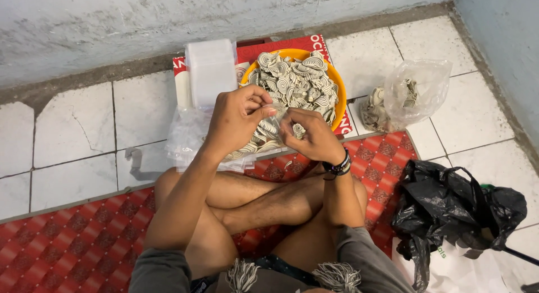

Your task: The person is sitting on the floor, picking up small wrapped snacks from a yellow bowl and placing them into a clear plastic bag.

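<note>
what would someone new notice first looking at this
First the orange bowl heaped with spiral-patterned pieces, on the tiled floor just ahead of a person sitting cross-legged on a red patterned mat. Right over it, the left hand pinches a small clear bag while the right hand holds one spiral piece. A crumpled black plastic bag lies at the right.

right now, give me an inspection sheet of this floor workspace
surface: white tiled floor, partly covered by a red patterned mat
job's things: orange bowl heaped with striped spiral snacks; small clear bag between both hands
clutter: stack of clear bags, filled clear bag, black plastic bag
grippers: left hand pinches the small clear bag; right hand holds one spiral snack in its fingers
cables: nothing seen
surroundings: worn grey wall
</note>
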